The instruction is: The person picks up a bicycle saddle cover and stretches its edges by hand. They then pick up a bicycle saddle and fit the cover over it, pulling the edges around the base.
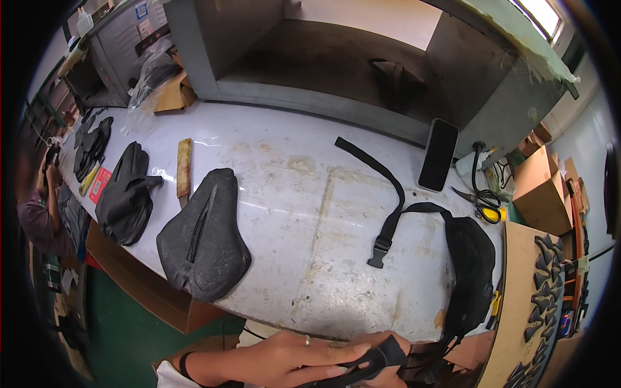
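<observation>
At the table's near edge my left hand (294,357), wearing a ring, is closed on a black smooth piece (387,354) with a narrow blunt end. My right hand (400,343) grips the same piece from the other side, its fingers partly hidden behind it. The lower part of the piece runs out of view, so its kind cannot be told. On the table, left of my hands, lies a dark grey bicycle saddle (206,236) with a groove down its middle.
Black saddle covers (127,200) lie at the left, near a wooden-handled tool (184,169). A black waist bag (471,271) with a buckled strap, a phone (438,155) and scissors (479,197) lie right. A grey metal cabinet (310,103) stands behind. Another person (42,220) works far left.
</observation>
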